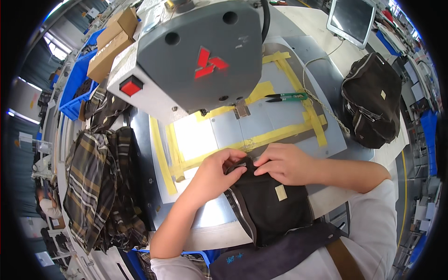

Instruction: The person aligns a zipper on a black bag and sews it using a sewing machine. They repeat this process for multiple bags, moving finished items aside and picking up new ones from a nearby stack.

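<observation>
A black fabric piece [270, 214] with a metal zipper [240, 207] and a small cream label [281, 192] lies at the near edge of the sewing machine's taped plate [196, 140]. My left hand [217, 175] is closed on its upper left corner, the thumb on the zipper end. My right hand [284, 165] grips the same top edge just to the right, fingers bent onto the cloth. The grey machine head [177, 60] hangs beyond both hands, and green-handled thread snips [291, 97] rest on the plate to the right.
Plaid garments [93, 182] are piled at the left, below blue crates [72, 107] and cardboard boxes [109, 56]. A black zippered bundle [373, 98] sits at the right, near a tablet [350, 21] with a cord. Another person [49, 205] is at the far left.
</observation>
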A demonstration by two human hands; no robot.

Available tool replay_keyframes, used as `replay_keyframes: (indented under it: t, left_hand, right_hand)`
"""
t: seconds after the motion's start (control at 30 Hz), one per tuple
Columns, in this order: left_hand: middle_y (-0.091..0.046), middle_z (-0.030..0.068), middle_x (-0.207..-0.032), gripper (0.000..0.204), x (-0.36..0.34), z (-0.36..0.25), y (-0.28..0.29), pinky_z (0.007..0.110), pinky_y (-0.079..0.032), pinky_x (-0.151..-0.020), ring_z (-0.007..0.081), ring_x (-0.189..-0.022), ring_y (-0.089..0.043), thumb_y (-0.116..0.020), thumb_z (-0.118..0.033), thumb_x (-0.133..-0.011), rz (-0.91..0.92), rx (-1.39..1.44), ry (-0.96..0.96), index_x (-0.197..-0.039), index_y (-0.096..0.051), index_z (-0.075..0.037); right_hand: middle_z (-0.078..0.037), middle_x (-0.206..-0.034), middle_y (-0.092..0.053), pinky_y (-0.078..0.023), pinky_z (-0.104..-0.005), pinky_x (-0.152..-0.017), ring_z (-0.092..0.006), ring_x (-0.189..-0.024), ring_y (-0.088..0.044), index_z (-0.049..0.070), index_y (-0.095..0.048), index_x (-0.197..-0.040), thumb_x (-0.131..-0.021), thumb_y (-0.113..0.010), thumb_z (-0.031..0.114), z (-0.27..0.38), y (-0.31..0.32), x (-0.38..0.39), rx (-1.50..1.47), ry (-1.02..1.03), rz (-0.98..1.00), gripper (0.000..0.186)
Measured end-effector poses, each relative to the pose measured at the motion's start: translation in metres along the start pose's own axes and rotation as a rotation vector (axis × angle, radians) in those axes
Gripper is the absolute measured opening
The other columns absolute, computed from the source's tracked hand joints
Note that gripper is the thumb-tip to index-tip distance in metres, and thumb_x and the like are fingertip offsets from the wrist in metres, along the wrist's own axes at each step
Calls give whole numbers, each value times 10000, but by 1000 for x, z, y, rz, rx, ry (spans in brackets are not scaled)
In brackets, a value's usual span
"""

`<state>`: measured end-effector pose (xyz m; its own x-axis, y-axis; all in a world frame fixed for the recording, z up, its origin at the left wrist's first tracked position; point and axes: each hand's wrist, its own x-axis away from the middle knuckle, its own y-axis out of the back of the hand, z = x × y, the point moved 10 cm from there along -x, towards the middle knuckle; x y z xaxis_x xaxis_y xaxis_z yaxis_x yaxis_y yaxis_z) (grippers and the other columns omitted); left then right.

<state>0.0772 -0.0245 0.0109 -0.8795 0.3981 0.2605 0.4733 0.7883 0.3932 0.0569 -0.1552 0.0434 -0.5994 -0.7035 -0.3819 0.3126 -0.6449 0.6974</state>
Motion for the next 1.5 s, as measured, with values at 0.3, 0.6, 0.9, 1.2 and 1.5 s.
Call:
replay_keyframes:
  t: [0.3, 0.6, 0.9, 1.2, 1.5]
  left_hand:
    - [-656, 28, -967, 314, -4, 14, 0, 223, -499, -820, 78, -870, -599, -705, 15, -841, 118, 163, 5, -1146, -631, 25]
    - [-688, 61, -963, 312, -5, 15, -1, 246, -503, -784, 102, -844, -621, -684, -25, -855, 130, 221, -54, -1159, -626, 12]
    - [-686, 50, -1001, 277, -7, 12, 0, 231, -498, -820, 84, -893, -619, -689, 19, -844, 156, 229, -36, -1115, -634, 8]
    - [-661, 51, -931, 202, 0, -3, 12, 247, -507, -823, 129, -886, -637, -713, 93, -777, -97, 207, -263, -937, -649, -12]
    - [-644, 82, -885, 278, 50, -65, 15, 291, -558, -630, 216, -765, -672, -760, 101, -615, -450, -264, -943, -814, -638, -50]
  right_hand:
    - [-78, -1055, -596, -509, -374, -837, -269, -996, -586, 69, -616, -1133, -829, -596, 76, -95, 83, -3, 796, -228, -94, 304]
    - [-39, -886, -554, -492, -339, -710, -220, -833, -597, 89, -586, -915, -845, -625, 218, -5, 33, -47, 785, 20, 183, 152]
    - [-16, -825, -577, -492, -330, -719, -188, -823, -608, 105, -592, -819, -893, -605, 277, -12, -1, -68, 799, 316, 308, 188]
    - [-84, -889, -632, -500, -379, -721, -280, -837, -629, 77, -647, -961, -885, -638, 335, -35, 31, -51, 476, -40, 9, 269]
    - [-65, -942, -643, -521, -322, -688, -222, -793, -633, 70, -675, -964, -771, -727, 168, 57, 29, -14, 304, 302, -161, 222]
